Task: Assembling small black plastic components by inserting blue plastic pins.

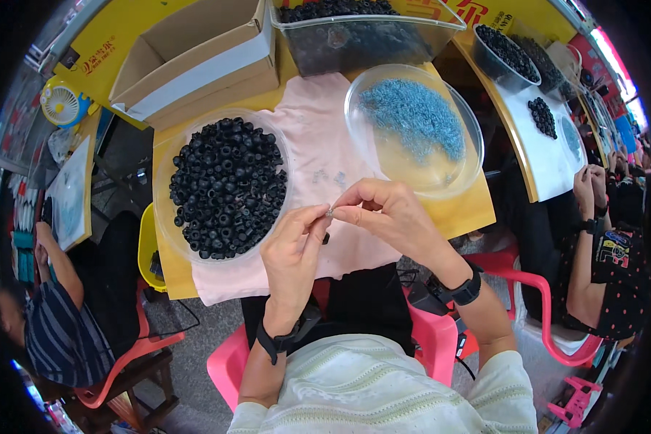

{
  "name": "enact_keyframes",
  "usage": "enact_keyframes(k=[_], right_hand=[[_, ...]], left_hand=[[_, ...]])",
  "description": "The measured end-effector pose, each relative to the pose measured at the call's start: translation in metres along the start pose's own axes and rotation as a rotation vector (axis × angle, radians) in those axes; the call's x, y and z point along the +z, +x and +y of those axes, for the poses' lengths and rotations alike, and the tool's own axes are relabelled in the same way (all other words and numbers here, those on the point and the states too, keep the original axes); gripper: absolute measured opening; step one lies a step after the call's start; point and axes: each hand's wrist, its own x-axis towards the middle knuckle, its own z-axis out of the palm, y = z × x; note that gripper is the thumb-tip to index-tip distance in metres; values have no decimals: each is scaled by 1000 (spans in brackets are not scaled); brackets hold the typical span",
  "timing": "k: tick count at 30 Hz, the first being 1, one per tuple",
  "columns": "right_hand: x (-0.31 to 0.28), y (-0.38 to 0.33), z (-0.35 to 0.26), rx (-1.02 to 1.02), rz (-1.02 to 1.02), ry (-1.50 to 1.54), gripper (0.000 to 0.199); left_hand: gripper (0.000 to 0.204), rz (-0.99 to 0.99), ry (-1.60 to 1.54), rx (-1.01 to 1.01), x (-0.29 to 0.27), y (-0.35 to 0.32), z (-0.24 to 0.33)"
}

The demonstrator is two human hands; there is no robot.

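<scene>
Over the pink cloth (315, 130) my two hands meet at the fingertips. Thumb and forefinger of my left hand (291, 249) are pinched together. My right hand (390, 213) pinches too, from the other side. Between the tips is a tiny silvery piece (330, 213), too small to name. Just below the fingers a small black part (326, 238) shows; whether it lies on the cloth or is held, I cannot tell. To the left, a round clear tray (165, 230) holds many black ring-like parts (228, 184). At the right, another clear tray (405, 172) carries a heap of small bluish-silver pieces (416, 116).
Behind the trays stand an open cardboard box (195, 61) and a clear bin (362, 47) of black parts. A yellow container (149, 249) sits beside the table's left edge. People work at neighbouring tables, one person (65, 318) left, another (600, 267) right.
</scene>
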Motion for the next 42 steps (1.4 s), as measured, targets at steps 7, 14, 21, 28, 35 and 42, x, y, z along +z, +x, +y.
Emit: enact_keyframes(k=[7,14,21,28,35,42], right_hand=[[5,-4,7,-88,128,38,14],[7,-9,18,-114,182,233,11],[5,-10,17,-123,177,180,12],[6,-12,19,-83,153,246,13],[8,-15,18,-40,131,261,10],[6,-16,11,113,152,371,11]], left_hand=[[12,-30,-128,-186,6,1,3],[16,-156,-380,-342,4,6,16],[20,-230,-474,-363,5,7,15],[21,-233,-404,-373,5,9,20],[25,-241,-307,-401,6,12,17],[22,-191,-126,-283,6,14,15]])
